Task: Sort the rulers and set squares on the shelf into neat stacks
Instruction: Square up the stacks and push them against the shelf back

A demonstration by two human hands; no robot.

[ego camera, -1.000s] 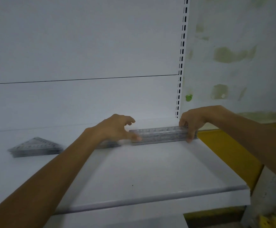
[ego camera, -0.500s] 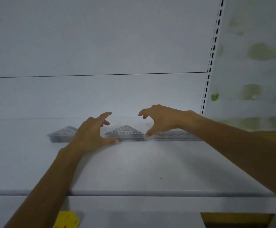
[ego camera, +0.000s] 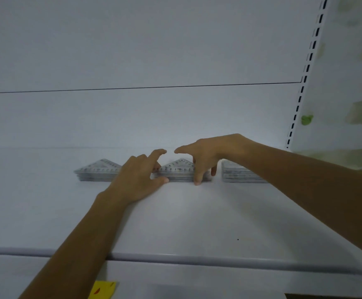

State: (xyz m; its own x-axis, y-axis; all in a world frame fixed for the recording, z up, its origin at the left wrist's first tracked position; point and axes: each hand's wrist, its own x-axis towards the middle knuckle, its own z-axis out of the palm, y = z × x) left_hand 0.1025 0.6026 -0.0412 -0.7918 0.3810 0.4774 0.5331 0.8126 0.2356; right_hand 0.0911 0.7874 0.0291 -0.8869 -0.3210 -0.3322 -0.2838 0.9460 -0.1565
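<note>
Three stacks of clear plastic tools line the back of the white shelf (ego camera: 197, 223). A stack of set squares (ego camera: 98, 171) lies on the left, a second set-square stack (ego camera: 179, 172) in the middle, and a stack of rulers (ego camera: 238, 174) on the right. My left hand (ego camera: 140, 176) holds the middle stack's left corner, thumb at the front and fingers on the slanted edge. My right hand (ego camera: 206, 157) pinches its right end, with the thumb on the front face, fingers behind and the index finger raised.
The shelf's rounded front lip (ego camera: 219, 260) runs across the bottom of the view. A slotted upright (ego camera: 305, 83) stands at the back right beside a stained wall (ego camera: 352, 83). A yellow tag (ego camera: 103, 289) shows below the shelf.
Both hands left the ruler stack, moved left and closed in on the middle set-square stack, and now touch its two ends. My view has shifted left along the shelf.
</note>
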